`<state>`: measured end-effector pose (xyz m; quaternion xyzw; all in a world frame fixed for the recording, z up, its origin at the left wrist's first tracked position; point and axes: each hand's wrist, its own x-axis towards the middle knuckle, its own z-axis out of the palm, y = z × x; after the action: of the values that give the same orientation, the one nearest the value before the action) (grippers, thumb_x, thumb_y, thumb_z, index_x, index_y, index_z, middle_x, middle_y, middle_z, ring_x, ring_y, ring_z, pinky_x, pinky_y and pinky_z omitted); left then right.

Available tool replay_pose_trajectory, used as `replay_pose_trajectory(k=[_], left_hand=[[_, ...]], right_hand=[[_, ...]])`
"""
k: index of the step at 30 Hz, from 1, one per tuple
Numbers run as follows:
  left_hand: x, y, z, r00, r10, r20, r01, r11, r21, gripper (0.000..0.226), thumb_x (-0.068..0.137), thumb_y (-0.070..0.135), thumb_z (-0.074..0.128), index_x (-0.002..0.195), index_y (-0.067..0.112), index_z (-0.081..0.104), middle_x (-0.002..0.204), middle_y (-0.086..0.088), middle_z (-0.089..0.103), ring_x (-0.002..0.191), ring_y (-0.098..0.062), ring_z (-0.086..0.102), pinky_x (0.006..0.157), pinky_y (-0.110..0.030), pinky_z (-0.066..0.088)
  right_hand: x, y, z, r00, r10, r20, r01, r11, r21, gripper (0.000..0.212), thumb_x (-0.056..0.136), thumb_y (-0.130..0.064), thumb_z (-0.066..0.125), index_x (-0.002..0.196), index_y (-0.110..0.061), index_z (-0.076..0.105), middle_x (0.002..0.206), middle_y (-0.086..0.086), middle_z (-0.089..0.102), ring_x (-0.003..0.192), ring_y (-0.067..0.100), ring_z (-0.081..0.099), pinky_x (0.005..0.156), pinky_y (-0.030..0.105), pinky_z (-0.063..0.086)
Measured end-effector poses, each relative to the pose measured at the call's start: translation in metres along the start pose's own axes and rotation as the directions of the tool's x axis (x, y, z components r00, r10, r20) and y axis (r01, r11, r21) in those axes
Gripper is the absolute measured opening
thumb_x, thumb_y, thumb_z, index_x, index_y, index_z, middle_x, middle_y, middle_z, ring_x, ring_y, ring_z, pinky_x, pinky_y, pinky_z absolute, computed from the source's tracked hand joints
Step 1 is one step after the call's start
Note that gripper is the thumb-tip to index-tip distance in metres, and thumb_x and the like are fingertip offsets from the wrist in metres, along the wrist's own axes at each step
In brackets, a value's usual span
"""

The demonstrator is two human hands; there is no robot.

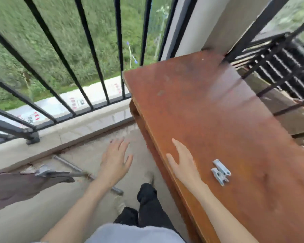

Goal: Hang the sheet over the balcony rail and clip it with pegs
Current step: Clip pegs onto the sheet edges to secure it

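Note:
Two grey pegs (220, 171) lie side by side on the reddish-brown table (209, 102) at my right. My right hand (182, 161) hovers open over the table's near edge, a short way left of the pegs, holding nothing. My left hand (115, 161) is open with fingers spread above the concrete floor, left of the table. A dark brownish-purple cloth, apparently the sheet (16, 188), lies on the floor at the far left, partly cut off by the frame. The black balcony railing (88, 55) runs across the top; its top rail is out of view.
A metal rod (74, 166) lies on the floor beside the cloth. A concrete kerb (65, 132) carries the railing's base. A pillar (223, 21) stands behind the table, with more black railing (277, 65) and stacked wood to the right. My dark-trousered legs (147, 206) are below.

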<state>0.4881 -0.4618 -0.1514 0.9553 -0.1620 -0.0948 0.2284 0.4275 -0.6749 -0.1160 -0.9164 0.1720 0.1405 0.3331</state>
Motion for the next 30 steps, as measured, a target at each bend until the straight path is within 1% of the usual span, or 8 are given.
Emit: replay_pose_trajectory(k=[6, 9, 12, 16, 19, 25, 27, 30], left_hand=[[0.009, 0.088, 0.049, 0.933, 0.316, 0.173, -0.325, 0.945, 0.023, 0.047, 0.087, 0.026, 0.055, 0.132, 0.015, 0.046, 0.137, -0.013, 0.047, 0.128, -0.032, 0.043, 0.104, -0.046, 0.034], [0.013, 0.124, 0.079, 0.890, 0.378, 0.255, -0.397, 0.917, 0.025, 0.050, 0.086, 0.029, 0.053, 0.134, 0.018, 0.045, 0.140, -0.012, 0.045, 0.131, -0.033, 0.039, 0.105, -0.047, 0.033], [0.019, 0.159, 0.113, 0.850, 0.425, 0.311, -0.467, 0.882, 0.071, 0.055, 0.073, 0.027, 0.071, 0.125, 0.020, 0.052, 0.127, -0.010, 0.058, 0.119, -0.031, 0.054, 0.090, -0.046, 0.047], [0.025, 0.198, 0.156, 0.833, 0.432, 0.346, -0.455, 0.890, -0.014, 0.051, 0.079, 0.023, 0.066, 0.128, 0.019, 0.049, 0.129, -0.008, 0.054, 0.123, -0.030, 0.048, 0.101, -0.047, 0.039], [0.030, 0.214, 0.179, 0.828, 0.466, 0.312, -0.479, 0.877, -0.041, 0.044, 0.072, 0.022, 0.072, 0.113, 0.020, 0.056, 0.110, -0.004, 0.058, 0.108, -0.024, 0.054, 0.095, -0.040, 0.041], [0.029, 0.215, 0.182, 0.817, 0.488, 0.308, -0.496, 0.866, -0.056, 0.016, 0.074, 0.025, 0.072, 0.083, 0.019, 0.061, 0.091, 0.000, 0.059, 0.091, -0.022, 0.057, 0.082, -0.032, 0.042], [0.026, 0.205, 0.168, 0.824, 0.437, 0.360, -0.437, 0.895, -0.088, 0.014, 0.082, 0.027, 0.064, 0.089, 0.017, 0.060, 0.098, 0.001, 0.059, 0.097, -0.019, 0.054, 0.082, -0.030, 0.040], [0.018, 0.180, 0.133, 0.888, 0.240, 0.391, -0.176, 0.965, -0.192, 0.014, 0.085, 0.027, 0.060, 0.092, 0.015, 0.058, 0.095, 0.000, 0.060, 0.092, -0.018, 0.052, 0.076, -0.025, 0.039]], right_hand=[[-0.048, 0.094, -0.042, 0.962, 0.224, -0.157, -0.224, 0.974, 0.018, 0.054, 0.096, -0.032, 0.044, 0.146, -0.025, 0.024, 0.153, -0.005, 0.024, 0.141, 0.014, 0.023, 0.113, 0.032, 0.023], [-0.052, 0.133, -0.050, 0.946, 0.250, -0.206, -0.246, 0.968, 0.044, 0.049, 0.097, -0.025, 0.045, 0.143, -0.019, 0.031, 0.149, -0.003, 0.033, 0.139, 0.014, 0.025, 0.105, 0.013, 0.015], [-0.041, 0.171, -0.051, 0.929, 0.318, -0.192, -0.312, 0.948, 0.058, 0.045, 0.097, -0.024, 0.042, 0.142, -0.020, 0.034, 0.149, 0.002, 0.034, 0.139, 0.018, 0.023, 0.109, 0.025, 0.020], [-0.020, 0.205, -0.045, 0.928, 0.308, -0.212, -0.317, 0.948, -0.011, 0.039, 0.093, -0.022, 0.052, 0.132, -0.016, 0.051, 0.132, 0.004, 0.051, 0.124, 0.025, 0.043, 0.096, 0.036, 0.036], [-0.013, 0.215, -0.042, 0.914, 0.270, -0.303, -0.281, 0.960, 0.006, 0.024, 0.085, -0.019, 0.063, 0.108, -0.012, 0.066, 0.110, 0.005, 0.061, 0.103, 0.029, 0.054, 0.080, 0.039, 0.040], [-0.014, 0.215, -0.047, 0.922, 0.293, -0.254, -0.265, 0.954, 0.141, 0.017, 0.088, -0.014, 0.057, 0.103, -0.008, 0.063, 0.108, 0.004, 0.062, 0.102, 0.025, 0.050, 0.085, 0.028, 0.035], [-0.016, 0.205, -0.052, 0.917, 0.324, -0.232, -0.278, 0.938, 0.209, 0.015, 0.091, -0.014, 0.053, 0.104, -0.009, 0.060, 0.104, 0.004, 0.063, 0.100, 0.025, 0.052, 0.078, 0.025, 0.030], [-0.014, 0.177, -0.056, 0.923, 0.330, -0.196, -0.269, 0.920, 0.283, 0.014, 0.091, -0.014, 0.054, 0.103, -0.011, 0.059, 0.099, 0.004, 0.065, 0.093, 0.024, 0.056, 0.074, 0.024, 0.031]])
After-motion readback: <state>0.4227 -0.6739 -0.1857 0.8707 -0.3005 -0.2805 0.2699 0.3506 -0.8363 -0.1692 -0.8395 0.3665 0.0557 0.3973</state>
